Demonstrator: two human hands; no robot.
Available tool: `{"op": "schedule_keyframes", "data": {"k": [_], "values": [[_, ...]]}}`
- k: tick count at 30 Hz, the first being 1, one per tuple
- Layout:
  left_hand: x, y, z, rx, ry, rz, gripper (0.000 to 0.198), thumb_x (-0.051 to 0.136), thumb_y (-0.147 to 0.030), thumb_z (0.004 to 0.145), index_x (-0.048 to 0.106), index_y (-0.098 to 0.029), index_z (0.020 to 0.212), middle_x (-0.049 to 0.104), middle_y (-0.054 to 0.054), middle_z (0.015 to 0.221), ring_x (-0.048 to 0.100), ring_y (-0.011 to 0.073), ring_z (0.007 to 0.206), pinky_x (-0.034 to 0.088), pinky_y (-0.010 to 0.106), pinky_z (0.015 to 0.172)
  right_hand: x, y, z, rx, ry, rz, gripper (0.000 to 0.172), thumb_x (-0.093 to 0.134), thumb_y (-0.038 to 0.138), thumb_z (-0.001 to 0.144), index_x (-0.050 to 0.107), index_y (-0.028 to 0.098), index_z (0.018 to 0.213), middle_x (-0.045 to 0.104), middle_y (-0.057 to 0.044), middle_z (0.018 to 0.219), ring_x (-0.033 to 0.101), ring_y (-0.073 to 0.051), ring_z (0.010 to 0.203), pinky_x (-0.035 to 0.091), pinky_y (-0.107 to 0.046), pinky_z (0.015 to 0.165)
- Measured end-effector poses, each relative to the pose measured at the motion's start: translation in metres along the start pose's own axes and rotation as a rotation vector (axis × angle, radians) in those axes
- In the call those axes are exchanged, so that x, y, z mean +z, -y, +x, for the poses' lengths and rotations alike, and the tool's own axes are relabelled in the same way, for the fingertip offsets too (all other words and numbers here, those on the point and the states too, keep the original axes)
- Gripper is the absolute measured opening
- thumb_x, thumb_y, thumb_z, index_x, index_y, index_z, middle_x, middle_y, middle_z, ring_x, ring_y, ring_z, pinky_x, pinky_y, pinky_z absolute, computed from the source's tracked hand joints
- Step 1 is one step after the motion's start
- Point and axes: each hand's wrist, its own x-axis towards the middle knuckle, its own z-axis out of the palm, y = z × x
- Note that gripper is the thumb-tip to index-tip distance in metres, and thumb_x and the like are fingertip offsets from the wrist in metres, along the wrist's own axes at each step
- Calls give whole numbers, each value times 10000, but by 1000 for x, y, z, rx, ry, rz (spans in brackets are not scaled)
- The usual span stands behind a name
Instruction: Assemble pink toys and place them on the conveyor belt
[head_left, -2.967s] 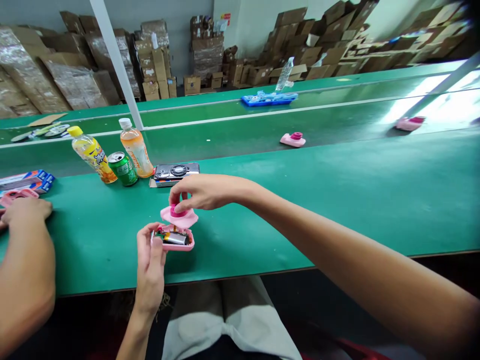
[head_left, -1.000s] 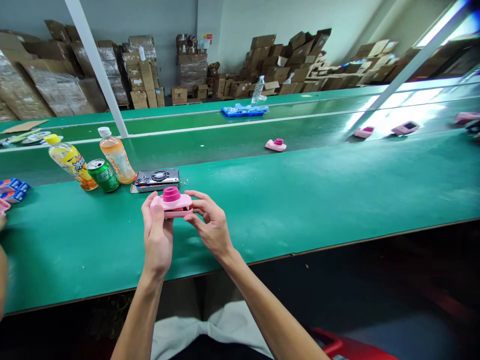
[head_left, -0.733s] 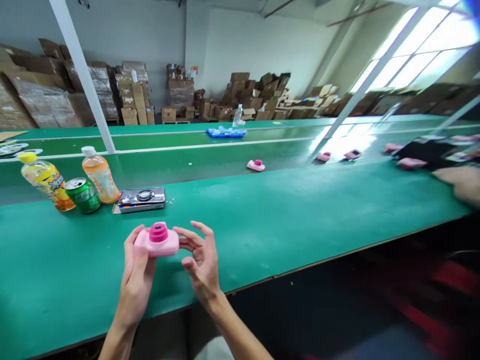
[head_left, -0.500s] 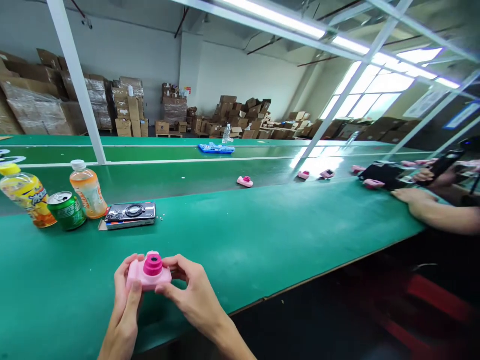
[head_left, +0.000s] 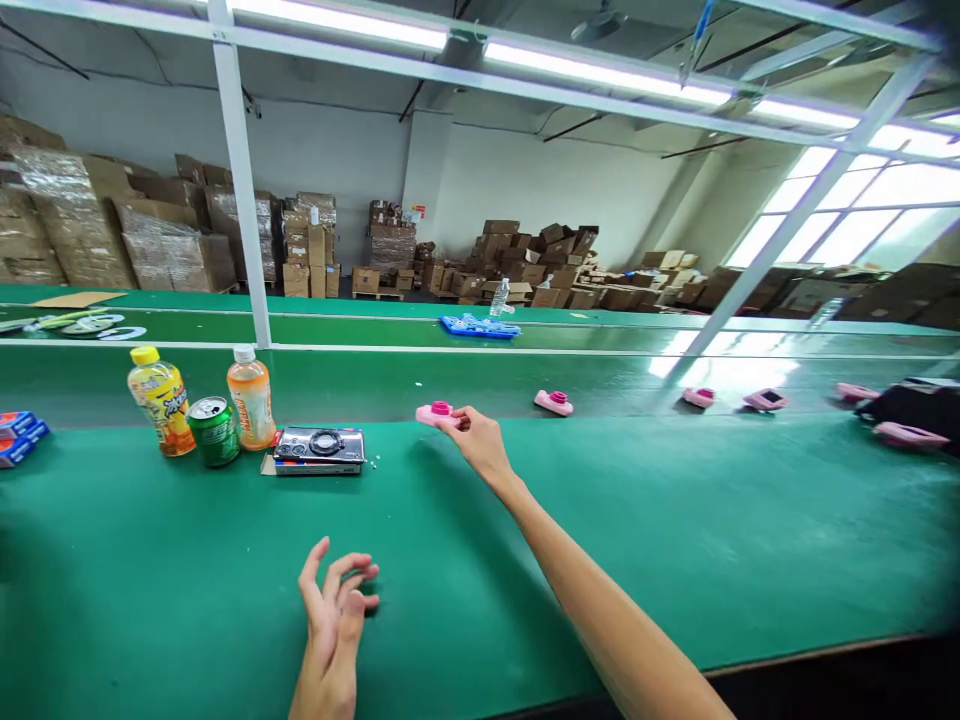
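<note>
A pink toy camera [head_left: 433,413] with a darker pink lens is pinched at its right end by my right hand [head_left: 478,445], whose arm reaches far across the green table. It is at the border between the near tabletop and the conveyor belt; whether it touches the surface I cannot tell. My left hand [head_left: 337,610] is raised over the near tabletop, palm up, fingers apart and loosely curled, with nothing in it. Another pink toy camera [head_left: 553,403] sits on the belt to the right of my right hand.
A phone [head_left: 321,443] rests on a small box, beside an orange drink bottle [head_left: 252,400], a green can [head_left: 214,432] and a yellow-capped bottle [head_left: 160,402]. Farther right are more cameras [head_left: 765,400] and a black object [head_left: 911,412]. A blue tray [head_left: 478,326] lies behind the belt.
My right hand has carried the pink camera forward, away from me, to the belt's edge. My left hand has let go of it and opened. The view has swung left; the co-worker's arms are out of view.
</note>
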Motion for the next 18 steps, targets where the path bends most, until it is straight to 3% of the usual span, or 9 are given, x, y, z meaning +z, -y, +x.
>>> {"op": "schedule_keyframes", "data": {"k": [2,5,12,16,18], "values": [[2,0,-4,4,35,52,823,679,-677,845,302,-260,1446,700,155,1148,745,293,953,606,382,731,8,-17,35,71,-48,-90,231,704,300,935,685,119,1077,719,-100,1049,688,-233,997,539,-414,932],[1,-2,-3,-17,67,97,820,705,-672,821,347,-286,1451,715,127,1084,751,291,851,607,388,684,22,-37,62,140,-86,-180,275,672,362,981,658,161,1169,673,-77,1184,667,-218,1054,566,-430,930],[-4,1,8,-79,100,128,817,745,-692,767,393,-288,1384,701,94,945,716,262,714,580,381,603,36,-62,72,177,-262,-276,409,685,403,965,613,153,1280,605,-118,1333,616,-263,1175,532,-474,994],[-2,5,-2,-37,93,109,744,648,-716,845,374,-238,1344,684,104,982,687,214,745,550,346,653,23,-82,52,167,-315,-274,268,567,321,995,676,123,1138,696,-124,1118,657,-234,1015,531,-407,902],[-3,1,-4,-30,127,83,719,606,-725,871,374,-231,1340,672,95,984,682,201,761,541,337,673,12,-98,48,153,-330,-251,354,447,305,977,732,99,1015,716,-147,877,665,-258,803,523,-382,733]]}}
